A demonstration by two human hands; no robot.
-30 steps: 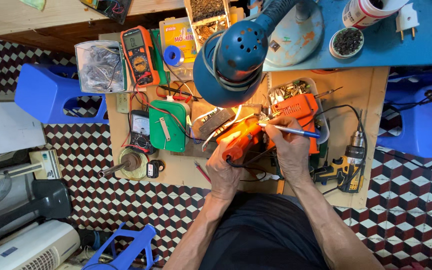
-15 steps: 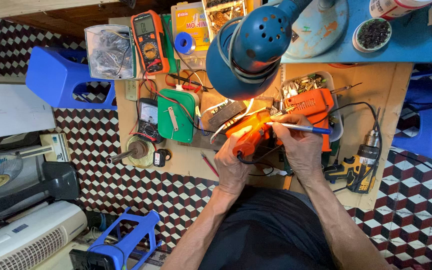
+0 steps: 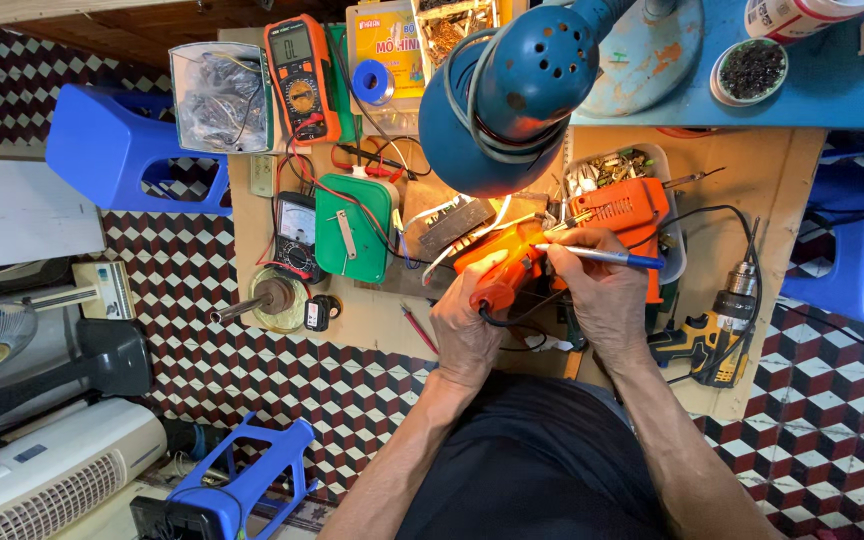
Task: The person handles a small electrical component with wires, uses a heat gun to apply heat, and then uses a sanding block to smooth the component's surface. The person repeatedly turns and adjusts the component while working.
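Slightly shifted view, blue lamp (image 3: 522,90) over orange tool (image 3: 497,270), multimeter (image 3: 300,70) beside.

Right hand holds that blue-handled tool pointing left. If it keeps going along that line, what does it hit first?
Likely the lit orange device held by the left hand. The tool in the right hand already has its tip at it, though contact is unclear from above.
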